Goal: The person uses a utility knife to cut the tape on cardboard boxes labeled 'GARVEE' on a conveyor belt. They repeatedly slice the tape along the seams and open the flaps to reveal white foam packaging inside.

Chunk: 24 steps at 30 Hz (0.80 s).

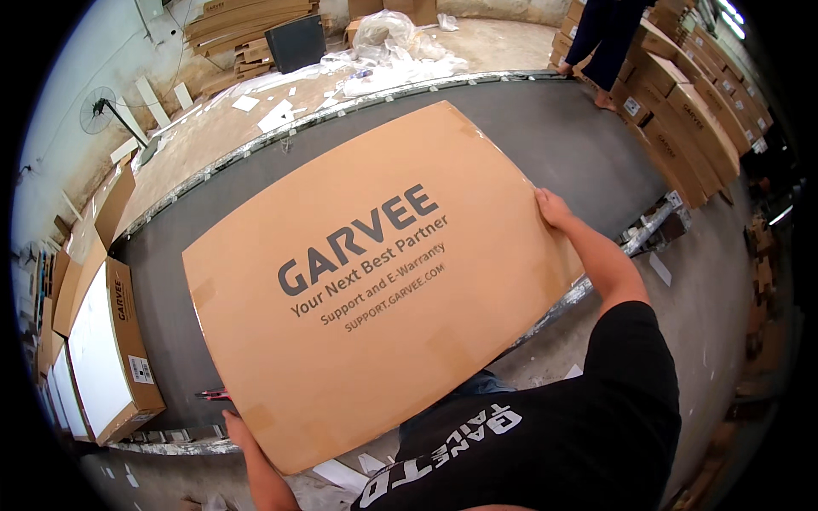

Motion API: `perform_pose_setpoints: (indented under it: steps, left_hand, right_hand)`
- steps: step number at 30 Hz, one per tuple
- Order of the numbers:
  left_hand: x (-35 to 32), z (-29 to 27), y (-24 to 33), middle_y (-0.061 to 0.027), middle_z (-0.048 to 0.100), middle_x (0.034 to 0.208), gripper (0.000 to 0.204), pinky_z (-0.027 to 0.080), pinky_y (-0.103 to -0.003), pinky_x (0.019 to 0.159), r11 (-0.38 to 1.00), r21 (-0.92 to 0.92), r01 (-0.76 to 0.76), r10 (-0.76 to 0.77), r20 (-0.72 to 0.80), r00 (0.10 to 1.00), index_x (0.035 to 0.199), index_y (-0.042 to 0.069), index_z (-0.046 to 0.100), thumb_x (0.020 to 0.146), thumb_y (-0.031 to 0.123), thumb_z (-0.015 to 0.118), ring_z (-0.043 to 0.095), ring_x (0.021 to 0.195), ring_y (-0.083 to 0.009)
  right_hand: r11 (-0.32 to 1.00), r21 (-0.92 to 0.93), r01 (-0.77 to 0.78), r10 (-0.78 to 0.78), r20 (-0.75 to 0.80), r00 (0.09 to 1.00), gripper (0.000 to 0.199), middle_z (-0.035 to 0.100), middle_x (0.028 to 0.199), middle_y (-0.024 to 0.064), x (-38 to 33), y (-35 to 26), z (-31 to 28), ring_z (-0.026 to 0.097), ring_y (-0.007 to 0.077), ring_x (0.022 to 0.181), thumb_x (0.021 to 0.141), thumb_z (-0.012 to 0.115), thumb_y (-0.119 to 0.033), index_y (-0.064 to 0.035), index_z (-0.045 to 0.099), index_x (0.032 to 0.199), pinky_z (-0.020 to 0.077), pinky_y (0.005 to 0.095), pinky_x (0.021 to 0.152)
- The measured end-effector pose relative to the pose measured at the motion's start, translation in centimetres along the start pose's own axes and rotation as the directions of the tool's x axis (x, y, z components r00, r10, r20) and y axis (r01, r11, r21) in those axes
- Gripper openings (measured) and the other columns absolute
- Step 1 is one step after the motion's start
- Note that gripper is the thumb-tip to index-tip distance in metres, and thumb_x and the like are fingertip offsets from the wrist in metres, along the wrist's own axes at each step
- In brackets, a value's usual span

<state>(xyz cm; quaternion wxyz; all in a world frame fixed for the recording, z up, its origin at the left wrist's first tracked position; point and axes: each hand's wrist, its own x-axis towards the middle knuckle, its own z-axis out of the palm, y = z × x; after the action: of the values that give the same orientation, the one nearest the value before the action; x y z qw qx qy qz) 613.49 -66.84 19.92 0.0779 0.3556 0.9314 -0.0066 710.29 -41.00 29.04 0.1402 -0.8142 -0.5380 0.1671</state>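
Note:
A large, flat brown cardboard box point(366, 366) with dark printing on its face lies slantwise over the dark grey worktable, its near edge reaching past the table edge to my body. My right hand point(554, 209) grips its right edge, with the fingers partly behind the rim. At the near left corner my left hand point(237, 427) holds the box's edge; most of its fingers are hidden by the cardboard. A small red and black tool point(214, 394) lies on the table just beyond that hand, partly covered by the box.
Left on the grey table point(170, 341), an open carton point(128, 375) shows a white panel inside. Another person point(601, 43) stands barefoot at the far right, beside stacked cartons point(682, 128). Beyond the table are a standing fan point(102, 109), plastic wrap point(388, 43) and scattered white scraps point(277, 115).

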Motion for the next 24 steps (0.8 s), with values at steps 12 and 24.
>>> perform_pose_setpoints:
  steps: [12, 24]
  left_hand:
    - [8.6, 1.9, -0.7, -0.0265, 0.063, 0.132, 0.089, 0.051, -0.050, 0.099, 0.969, -0.041, 0.244, -0.205, 0.419, 0.885, 0.147, 0.004, 0.042, 0.090, 0.071, 0.052, 0.061, 0.123, -0.0430]
    - [3.6, 0.3, 2.3, -0.0230, 0.070, 0.120, 0.070, 0.054, -0.049, 0.091, 0.929, -0.037, 0.369, -0.339, 0.314, 0.887, 0.132, -0.002, 0.052, 0.093, 0.057, 0.054, 0.069, 0.108, -0.0387]
  right_hand:
    - [0.425, 0.712, -0.560, -0.082, 0.646, 0.759, 0.072, 0.064, 0.136, 0.0105, 6.7, -0.8, -0.6, 0.062, 0.0217, 0.122, 0.106, 0.036, -0.060, -0.0015, 0.054, 0.143, 0.0476, 0.0365, 0.103]
    - [0.467, 0.681, -0.564, 0.045, 0.618, 0.785, 0.072, 0.065, 0.134, 0.0109, 8.1, -0.7, 2.2, 0.062, 0.0220, 0.121, 0.105, 0.037, -0.061, -0.0015, 0.056, 0.141, 0.0484, 0.0369, 0.101]
